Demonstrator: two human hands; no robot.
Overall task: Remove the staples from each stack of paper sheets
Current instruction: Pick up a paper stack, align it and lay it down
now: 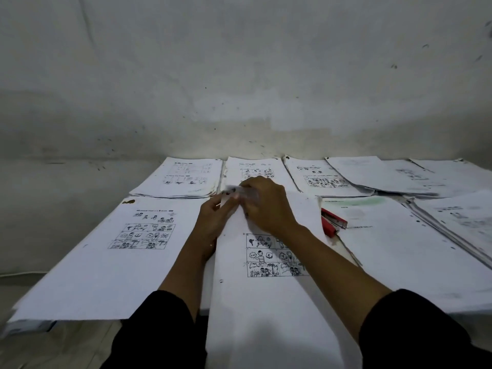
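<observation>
A stack of printed sheets [269, 288] with cartoon panels lies in front of me, its near end hanging toward my lap. My left hand [213, 219] grips the stack's top left corner from beneath. My right hand [266, 206] lies over the same corner, fingers curled down and pinching the folded, blurred paper there. No staple is visible under my fingers. A red staple remover or stapler [332, 221] lies just right of the stack, untouched.
More paper stacks cover the surface: one at my left [114, 262], three along the wall [183, 179] [266, 166] [324, 177], and several overlapping ones at the right [399, 235]. A stained wall [239, 89] rises directly behind them.
</observation>
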